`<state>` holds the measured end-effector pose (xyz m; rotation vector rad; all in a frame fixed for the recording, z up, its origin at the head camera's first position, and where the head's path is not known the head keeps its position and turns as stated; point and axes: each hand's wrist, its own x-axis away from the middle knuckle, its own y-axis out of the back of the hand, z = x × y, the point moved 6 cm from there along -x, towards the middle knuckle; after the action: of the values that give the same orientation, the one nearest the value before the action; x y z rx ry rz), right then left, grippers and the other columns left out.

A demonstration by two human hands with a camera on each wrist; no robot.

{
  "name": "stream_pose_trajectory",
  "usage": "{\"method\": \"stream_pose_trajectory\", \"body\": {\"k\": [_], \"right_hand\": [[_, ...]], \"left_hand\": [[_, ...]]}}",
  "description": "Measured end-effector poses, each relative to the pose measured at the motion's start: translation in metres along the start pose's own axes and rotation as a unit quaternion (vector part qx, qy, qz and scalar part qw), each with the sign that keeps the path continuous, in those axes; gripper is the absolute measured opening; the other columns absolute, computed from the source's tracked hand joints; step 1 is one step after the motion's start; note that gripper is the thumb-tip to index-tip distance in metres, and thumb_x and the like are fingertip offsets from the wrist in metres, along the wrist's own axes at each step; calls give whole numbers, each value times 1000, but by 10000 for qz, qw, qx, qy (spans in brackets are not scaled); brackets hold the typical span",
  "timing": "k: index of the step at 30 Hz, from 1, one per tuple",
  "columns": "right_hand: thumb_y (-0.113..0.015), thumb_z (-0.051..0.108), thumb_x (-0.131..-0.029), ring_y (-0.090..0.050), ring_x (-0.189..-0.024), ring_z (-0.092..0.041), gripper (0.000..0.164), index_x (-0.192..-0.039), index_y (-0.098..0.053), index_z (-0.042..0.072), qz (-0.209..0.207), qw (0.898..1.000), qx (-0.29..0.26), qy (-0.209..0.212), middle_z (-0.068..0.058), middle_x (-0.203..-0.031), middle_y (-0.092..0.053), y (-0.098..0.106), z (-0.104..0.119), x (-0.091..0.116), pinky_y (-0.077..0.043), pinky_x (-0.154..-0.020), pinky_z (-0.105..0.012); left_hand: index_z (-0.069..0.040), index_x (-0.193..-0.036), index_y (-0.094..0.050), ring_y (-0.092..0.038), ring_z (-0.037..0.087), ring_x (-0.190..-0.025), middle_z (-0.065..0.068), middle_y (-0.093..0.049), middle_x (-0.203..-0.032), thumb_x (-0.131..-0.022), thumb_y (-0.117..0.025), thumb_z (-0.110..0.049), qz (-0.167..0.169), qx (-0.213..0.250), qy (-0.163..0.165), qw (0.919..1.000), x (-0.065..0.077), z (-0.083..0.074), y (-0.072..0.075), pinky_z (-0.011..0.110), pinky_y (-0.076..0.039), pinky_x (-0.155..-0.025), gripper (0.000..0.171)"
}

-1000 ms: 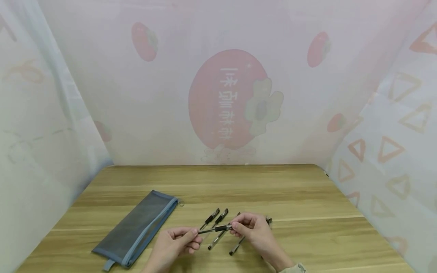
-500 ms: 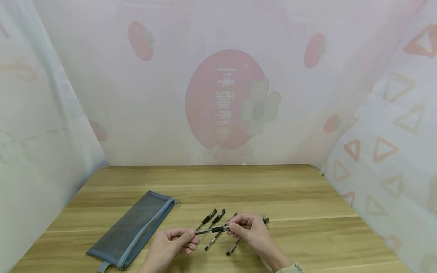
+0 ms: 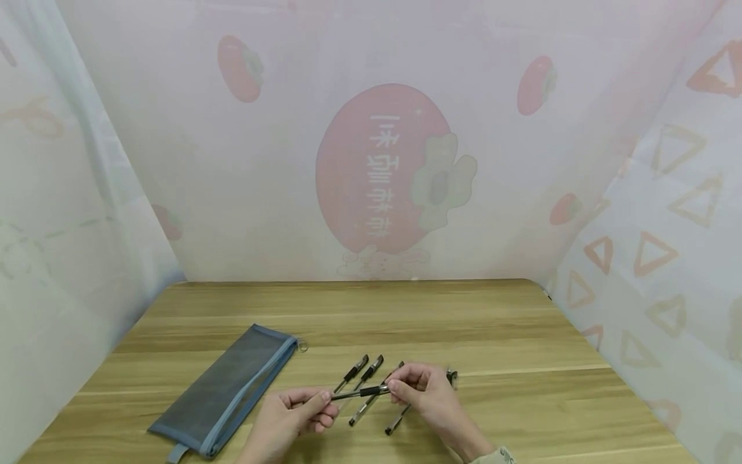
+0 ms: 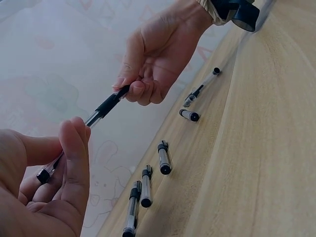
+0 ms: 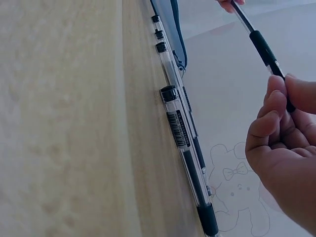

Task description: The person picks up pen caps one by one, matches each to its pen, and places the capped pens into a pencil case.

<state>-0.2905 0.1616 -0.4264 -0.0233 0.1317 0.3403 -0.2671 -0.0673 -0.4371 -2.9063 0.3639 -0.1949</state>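
Note:
Above the table, a clear pen (image 3: 368,391) with a black rubber grip and a black cap stretches between both hands. The left hand (image 3: 288,415) pinches its rear part between thumb and fingers; its black end plug (image 4: 43,176) pokes out in the left wrist view. At the other end, the right hand (image 3: 428,398) pinches the capped end with thumb and fingers, covering part of the cap. Below the hands several similar pens lie apart on the wood, among them one pen (image 3: 364,410) in the middle and a barcoded pen (image 5: 178,129) close in the right wrist view.
A blue-grey mesh zip pencil case (image 3: 211,390) lies flat to the left of the pens, with a ring on its zip. The wood-grain table (image 3: 498,322) ends at a printed cloth backdrop (image 3: 278,193), and similar cloths hang at both sides.
The head view has shifted slightly. Both hands keep the same hold on the pen, and the pens and pencil case on the table stay where they were.

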Motion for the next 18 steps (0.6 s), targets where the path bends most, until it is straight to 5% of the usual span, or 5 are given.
{"method": "stream_pose_trajectory", "body": {"k": [18], "right_hand": [[-71,5,-89,-62,-74,-17,13,-94,-68,-7,-112,9992,371,-22,-27,-86,-64,0,1,1,-56,-71,-30]], "left_hand": [[13,-108,-67,-70,17,-74,18,-72,-88,-93,-69,-10,98,91,111,9998,-1,5,1,25,-58,-66,28]]}}
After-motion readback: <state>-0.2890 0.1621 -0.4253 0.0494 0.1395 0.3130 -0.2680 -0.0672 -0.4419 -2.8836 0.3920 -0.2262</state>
